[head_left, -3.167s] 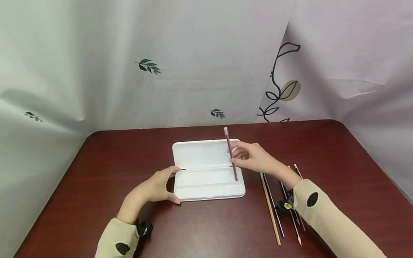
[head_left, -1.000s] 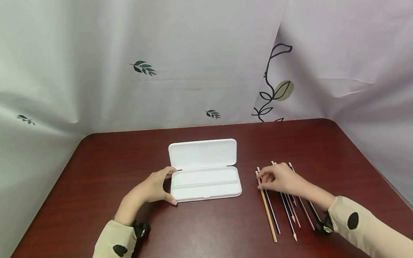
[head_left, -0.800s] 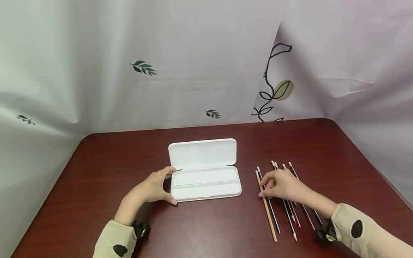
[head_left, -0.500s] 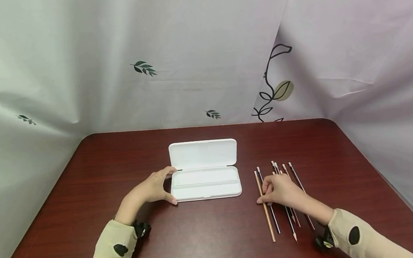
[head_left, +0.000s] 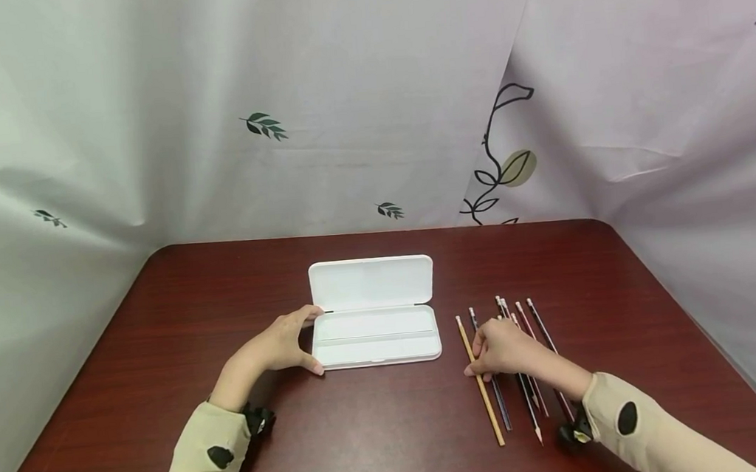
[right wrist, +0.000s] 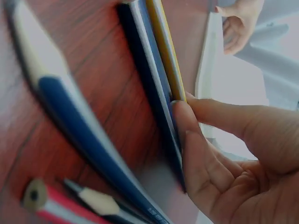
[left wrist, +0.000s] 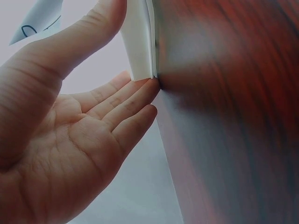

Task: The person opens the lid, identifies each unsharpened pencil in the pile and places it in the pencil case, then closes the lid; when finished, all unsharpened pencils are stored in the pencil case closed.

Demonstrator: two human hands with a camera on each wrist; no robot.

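Note:
A white pencil case [head_left: 377, 350] lies with its lid raised, its inside bare. My left hand [head_left: 283, 343] spans its left end, thumb at the front corner and fingers at the hinge corner; the left wrist view shows fingertips against the case end [left wrist: 140, 51]. To the right, my right hand [head_left: 503, 346] pinches a yellow pencil [head_left: 488, 407] between thumb and fingers. Its lower end lies at the table surface. Directly beside it is a dark blue pencil [head_left: 501, 404]; in the right wrist view this blue pencil [right wrist: 148, 58] lies close along the yellow one [right wrist: 166, 44].
Several other pencils, among them a dark one [head_left: 535, 420] and a reddish one [head_left: 523, 315], lie beneath and behind the right hand on the dark red table [head_left: 381, 443]. Whitish cloth [head_left: 342, 120] with leaf prints hangs behind the table and at both sides.
Earlier the right hand held a reddish pencil over the case. Since then it has gone to the pencils, taken hold of the yellow one and shifted its eraser end left. The left hand stays put.

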